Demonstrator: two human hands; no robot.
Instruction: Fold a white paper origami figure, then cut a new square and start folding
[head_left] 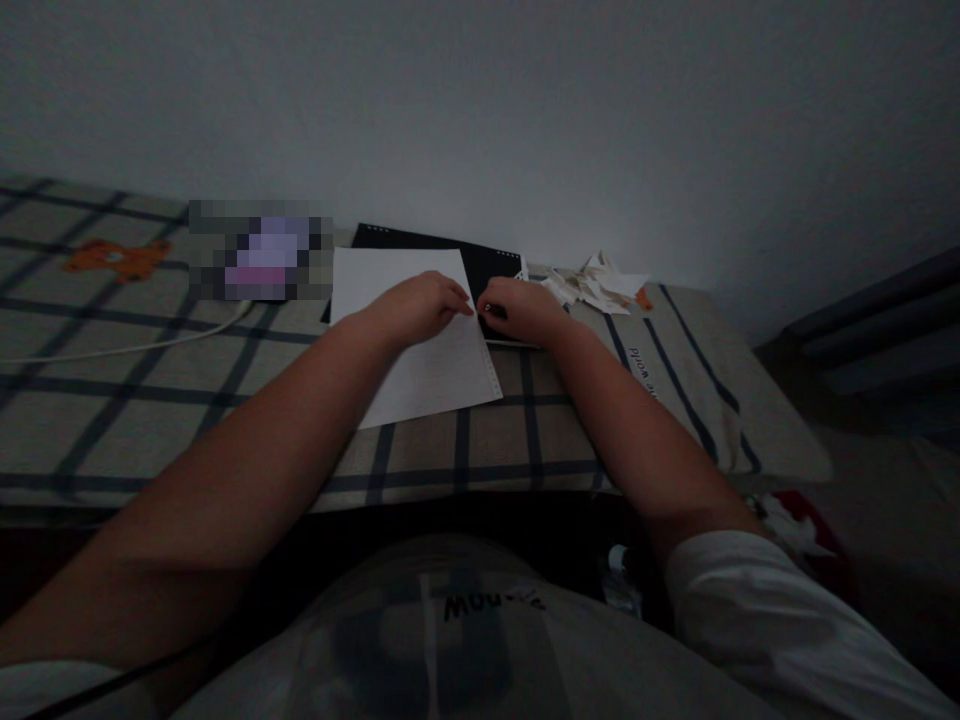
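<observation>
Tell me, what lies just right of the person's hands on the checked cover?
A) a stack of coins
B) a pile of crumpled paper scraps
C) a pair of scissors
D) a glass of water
B: a pile of crumpled paper scraps sits on the checked cover, just beyond the right hand, beside the black notebook.

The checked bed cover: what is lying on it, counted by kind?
White paper sheet, under the left hand: 1
Black notebook, at the right hand: 1
Heap of torn paper scraps: 1
White cable: 1
Blurred-out object, kind not tellable: 1
Total: 5
</observation>
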